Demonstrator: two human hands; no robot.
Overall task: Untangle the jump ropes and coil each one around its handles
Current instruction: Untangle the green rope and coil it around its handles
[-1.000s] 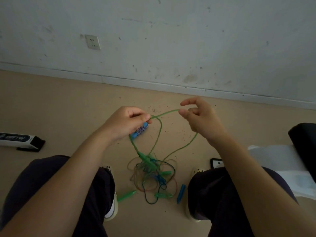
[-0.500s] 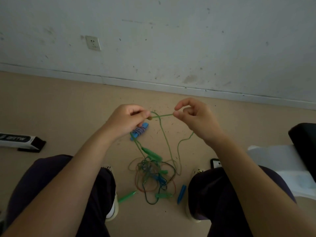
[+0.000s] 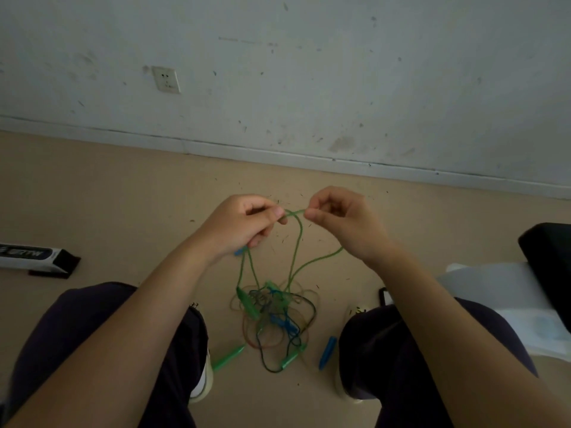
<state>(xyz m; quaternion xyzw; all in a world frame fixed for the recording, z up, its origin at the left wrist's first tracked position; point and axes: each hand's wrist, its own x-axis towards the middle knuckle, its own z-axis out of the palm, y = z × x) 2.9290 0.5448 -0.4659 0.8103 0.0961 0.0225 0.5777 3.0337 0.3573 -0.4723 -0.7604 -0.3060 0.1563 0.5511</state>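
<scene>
A tangle of jump ropes (image 3: 273, 316) lies on the floor between my feet, with green, blue, dark and reddish cords mixed together. From it a green rope (image 3: 296, 242) rises to my hands. My left hand (image 3: 244, 223) pinches the green rope and grips a blue handle (image 3: 240, 251), whose tip pokes out below the palm. My right hand (image 3: 343, 220) pinches the same rope a short way to the right. Loose handles lie around the pile: a green one (image 3: 228, 357) at the left, another green one (image 3: 292, 359), and a blue one (image 3: 327, 353) at the right.
I sit with my knees apart, my shoes on either side of the pile. A long white and black box (image 3: 34, 257) lies on the floor at left. A phone (image 3: 384, 296), a white bag (image 3: 506, 301) and a black object (image 3: 553, 264) are at right. The wall is close ahead.
My hands have come closer together, so the stretch of green rope between them is shorter. The blue handle has gone deeper into my left hand.
</scene>
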